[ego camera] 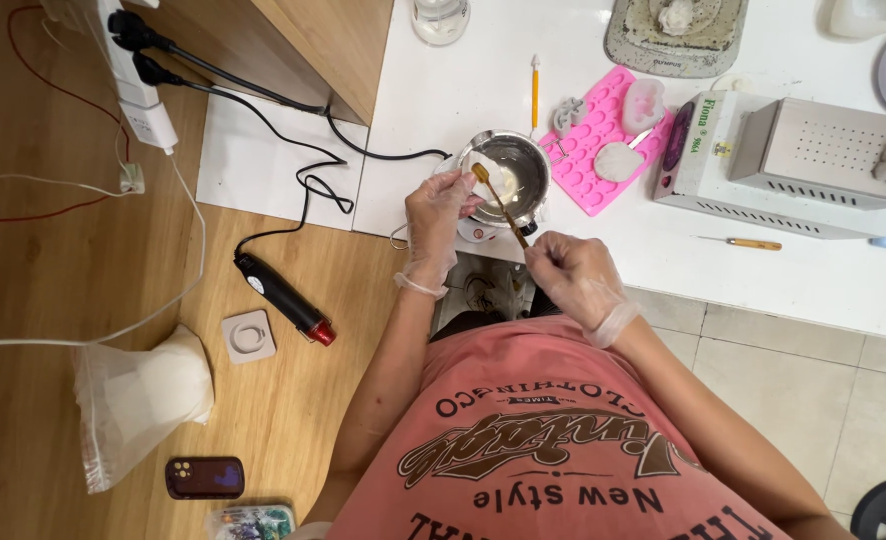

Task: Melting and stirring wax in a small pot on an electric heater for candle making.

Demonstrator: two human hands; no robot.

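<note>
Though gloved hands (508,240) meet there, pot (523,165) contents stay unclear.

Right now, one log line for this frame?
left hand: steadies metal pot | right hand: holds wooden stick, tip in pot | pink mold beside

two gloved hands (441,215), one metal pot (510,170), one pink mould (603,135)

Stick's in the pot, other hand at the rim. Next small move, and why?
Probably a slow stir. The right hand holds the wooden stick with its tip dipped in the small metal pot, where pale material sits only at the left side. The left hand is at the rim, seemingly steadying the pot near the white table edge, so a gentle circle looks safest.
</note>
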